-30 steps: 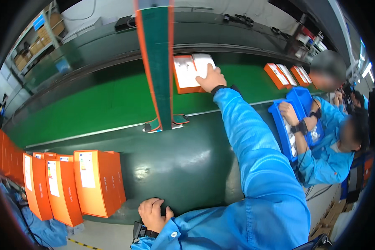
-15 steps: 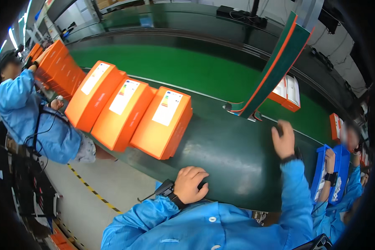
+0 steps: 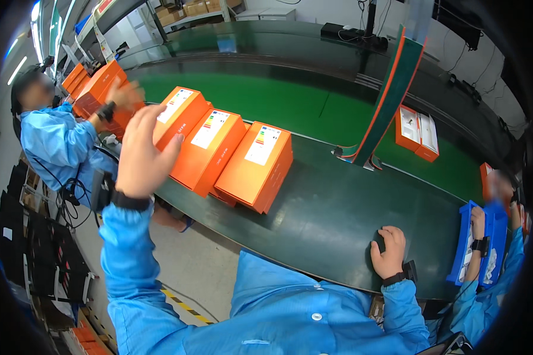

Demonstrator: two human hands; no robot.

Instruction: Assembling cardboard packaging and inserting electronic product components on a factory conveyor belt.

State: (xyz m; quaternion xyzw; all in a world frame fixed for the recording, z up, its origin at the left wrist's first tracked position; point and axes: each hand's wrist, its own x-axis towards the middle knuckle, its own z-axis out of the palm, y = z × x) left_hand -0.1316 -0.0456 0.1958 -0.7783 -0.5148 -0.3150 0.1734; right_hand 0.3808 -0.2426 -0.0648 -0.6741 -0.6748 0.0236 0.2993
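My left hand (image 3: 142, 154) is raised at the left with its fingers stretched out, holding nothing. Behind its fingertips, partly hidden, stands the leftmost of three stacks of orange boxes (image 3: 180, 109). Next to it is a middle orange box (image 3: 210, 148), and to the right of that another orange box (image 3: 256, 165); white labels show on their tops. Near the front edge of the dark green worktop (image 3: 320, 207), my right hand (image 3: 389, 251) rests with thumb apart from loosely bent fingers, and nothing shows in it.
A tilted green panel with orange edges (image 3: 385, 100) stands on the right. Beyond it, an opened orange box (image 3: 417, 133) lies on the green belt (image 3: 266, 100). At far right, a person reaches into blue bins (image 3: 465, 242). On the left another person (image 3: 59, 136) handles stacked orange boxes (image 3: 98, 89).
My left hand has risen from the worktop's front edge toward the boxes at the left. My right hand has drawn back toward me. The left co-worker's hand has swung out in front of the boxes.
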